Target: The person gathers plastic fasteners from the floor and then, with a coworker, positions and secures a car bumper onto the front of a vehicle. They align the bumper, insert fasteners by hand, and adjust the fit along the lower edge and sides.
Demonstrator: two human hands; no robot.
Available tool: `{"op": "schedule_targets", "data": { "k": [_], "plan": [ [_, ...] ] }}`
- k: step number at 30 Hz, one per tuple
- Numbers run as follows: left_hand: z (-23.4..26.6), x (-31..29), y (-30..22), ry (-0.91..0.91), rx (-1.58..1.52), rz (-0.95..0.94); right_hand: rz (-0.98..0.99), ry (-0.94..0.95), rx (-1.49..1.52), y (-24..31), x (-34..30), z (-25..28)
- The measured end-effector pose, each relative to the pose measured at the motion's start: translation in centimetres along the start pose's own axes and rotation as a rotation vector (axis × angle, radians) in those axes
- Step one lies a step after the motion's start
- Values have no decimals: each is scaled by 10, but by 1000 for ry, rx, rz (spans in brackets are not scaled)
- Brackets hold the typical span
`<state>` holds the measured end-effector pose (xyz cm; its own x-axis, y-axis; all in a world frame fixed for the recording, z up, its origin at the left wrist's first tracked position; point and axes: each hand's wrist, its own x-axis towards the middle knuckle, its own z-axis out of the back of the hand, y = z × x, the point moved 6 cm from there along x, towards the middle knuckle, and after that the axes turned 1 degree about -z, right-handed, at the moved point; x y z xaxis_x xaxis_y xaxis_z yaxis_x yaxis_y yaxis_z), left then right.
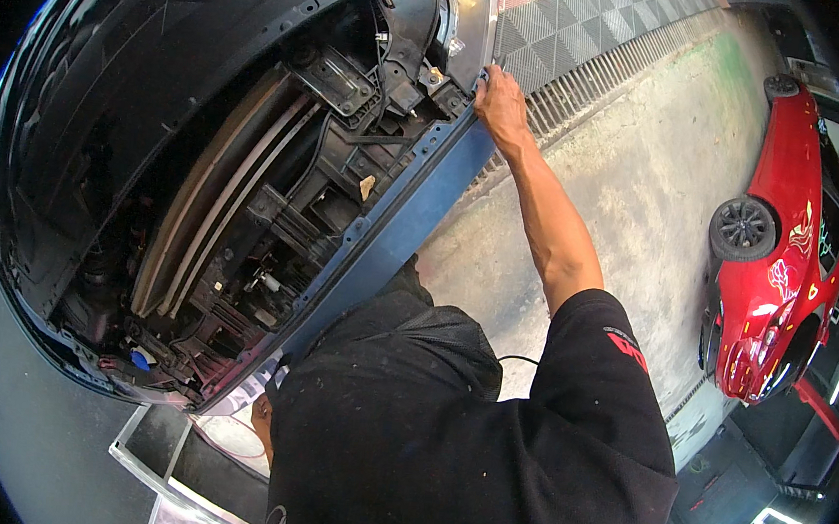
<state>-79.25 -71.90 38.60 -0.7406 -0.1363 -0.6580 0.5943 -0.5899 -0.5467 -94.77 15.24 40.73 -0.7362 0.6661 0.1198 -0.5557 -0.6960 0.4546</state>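
A blue car bumper (409,207) runs diagonally across the front of an uncovered car front, its top edge lined with small holes. My right hand (500,106) is stretched out to the bumper's far upper end, with its fingers closed around the corner there. Low on the left, my left hand (262,425) is beside the bumper's other end. Most of its fingers are hidden behind the bumper and my black shirt. Between the bumper and the hood lie black brackets and the front framework (332,186) of the car.
The raised dark hood (108,90) fills the upper left. A grey-framed panel (167,459) is at lower left. Grey floor tiles (595,30) and a drain grate (591,88) lie beyond my right hand. A red car (773,280) stands at the right on the concrete floor (640,210).
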Motion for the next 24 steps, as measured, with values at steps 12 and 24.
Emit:
{"op": "schedule_targets", "data": {
  "k": [12, 24],
  "plan": [
    [-1, 2, 0, 11, 6, -9, 34, 10, 16, -7, 2, -8],
    [2, 5, -1, 14, -11, -22, -4, -37, 11, -6, 1, -11]
  ]
}}
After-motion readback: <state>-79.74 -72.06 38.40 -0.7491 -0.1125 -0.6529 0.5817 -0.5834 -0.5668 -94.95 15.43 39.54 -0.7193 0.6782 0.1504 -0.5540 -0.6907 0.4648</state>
